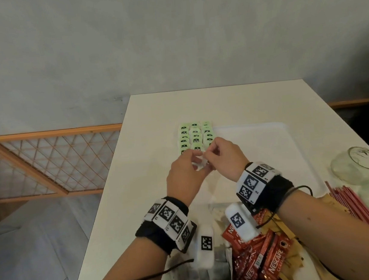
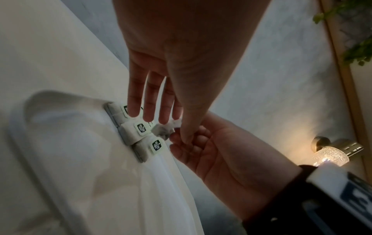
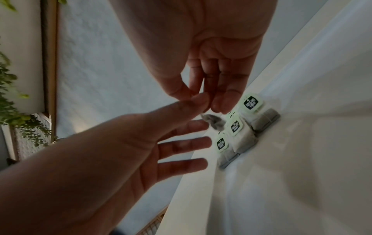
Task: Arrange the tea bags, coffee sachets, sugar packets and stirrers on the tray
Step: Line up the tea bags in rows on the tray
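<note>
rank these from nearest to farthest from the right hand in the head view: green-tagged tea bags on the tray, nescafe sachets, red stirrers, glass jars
Measured from the right hand:
1. Green-tagged tea bags: just beyond the fingers, at the tray's far left corner.
2. Nescafe sachets: near table edge, under the right forearm.
3. Red stirrers: out to the right, beside the tray.
4. Glass jars: far right edge; close behind the stirrers, nearly a tie.

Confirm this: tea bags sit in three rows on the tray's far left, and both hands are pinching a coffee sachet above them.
Wrong on one point: both wrist views show the left hand and right hand pinching a tea bag, not a coffee sachet. The tea bag rows on the tray are right.
</note>
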